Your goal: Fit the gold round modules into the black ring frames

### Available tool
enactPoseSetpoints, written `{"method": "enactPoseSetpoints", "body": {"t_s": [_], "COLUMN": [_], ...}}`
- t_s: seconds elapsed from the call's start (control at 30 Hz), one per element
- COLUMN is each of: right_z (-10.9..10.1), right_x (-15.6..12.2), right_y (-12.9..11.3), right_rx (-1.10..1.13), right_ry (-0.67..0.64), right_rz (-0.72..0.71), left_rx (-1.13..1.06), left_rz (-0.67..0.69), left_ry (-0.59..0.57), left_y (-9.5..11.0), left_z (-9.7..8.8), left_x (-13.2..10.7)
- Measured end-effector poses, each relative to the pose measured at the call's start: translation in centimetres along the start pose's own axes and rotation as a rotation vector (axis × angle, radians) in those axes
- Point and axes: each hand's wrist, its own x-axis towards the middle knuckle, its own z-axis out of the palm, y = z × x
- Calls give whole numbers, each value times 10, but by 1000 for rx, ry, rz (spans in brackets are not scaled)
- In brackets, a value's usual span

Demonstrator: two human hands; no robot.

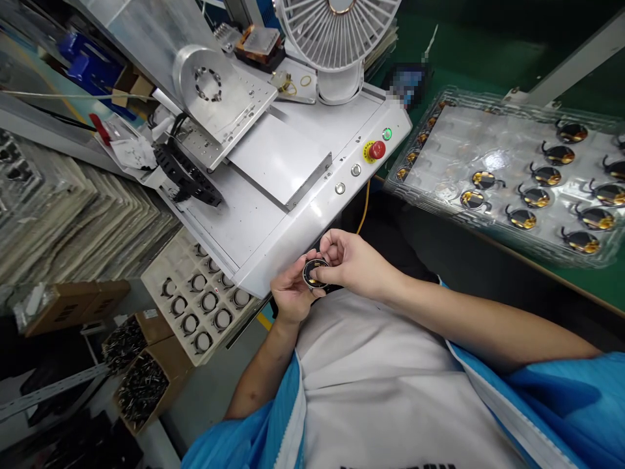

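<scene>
Many stacks of clear moulded trays (63, 208) fill the far left, and below them two cardboard boxes (161, 355) hold loose dark pieces (too small to tell exactly what they are). Further right, a cream tray (149, 280) carries rows of metal rings in round sockets, its edge tucked beside the front corner of a white bench machine (312, 221). That machine has a red emergency-stop button (376, 150) on its front panel and a white fan (336, 26) standing at its back.

Just off the machine's front edge, above the person's white shirt (385, 384), the left hand (291, 294) curls its fingers around the lower side of a round disc (314, 273), gripping it firmly. The right hand (354, 260) closes over it from the upper side, so both hands are grasping the same piece. The disc has a black face, a gold patch across its middle and a bright silver rim, though fingers cover part of it.

Further right, on a green mat (488, 52), a clear blister tray (488, 98) holds rows of similar black-and-gold discs (559, 154), each with a thin curved dark tail.
</scene>
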Motion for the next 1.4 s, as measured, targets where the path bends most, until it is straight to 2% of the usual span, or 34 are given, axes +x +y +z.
{"method": "enactPoseSetpoints", "body": {"t_s": [0.13,0.23,0.43,0.57,0.7,0.77,0.9,1.0,1.1,1.17,1.23,1.33,1.4], "right_z": [-6,-13,-15,-8,-8,-17,-42,-53,-51,-45,-37,-24,-17], "right_x": [3,2,3,7,18,31,68,88,87,74,55,25,12], "right_y": [-3,-3,9,11,-5,-23,-66,-91,-98,-92,-78,-53,-39], "right_rx": [-113,-212,-33,-19,-152,-215,-155,-172,-208,-231,-265,-326,-362], "right_ry": [57,10,-28,-32,-86,-9,387,460,488,458,337,107,19], "right_rz": [56,147,135,80,121,72,-161,-180,-249,-312,-316,-179,-98], "left_rx": [-27,-31,32,35,24,16,-10,42,152,233,316,429,473], "left_rz": [-2,27,61,32,12,5,-27,-17,55,105,135,145,147], "left_ry": [12,-14,-74,12,95,98,-3,-84,-60,-25,0,25,17], "left_y": [0,1,5,7,13,20,36,43,44,43,41,39,38], "left_z": [1,2,4,4,3,3,3,5,5,5,5,6,7], "left_x": [0,-1,0,-2,-2,1,11,17,19,18,16,14,13]}}
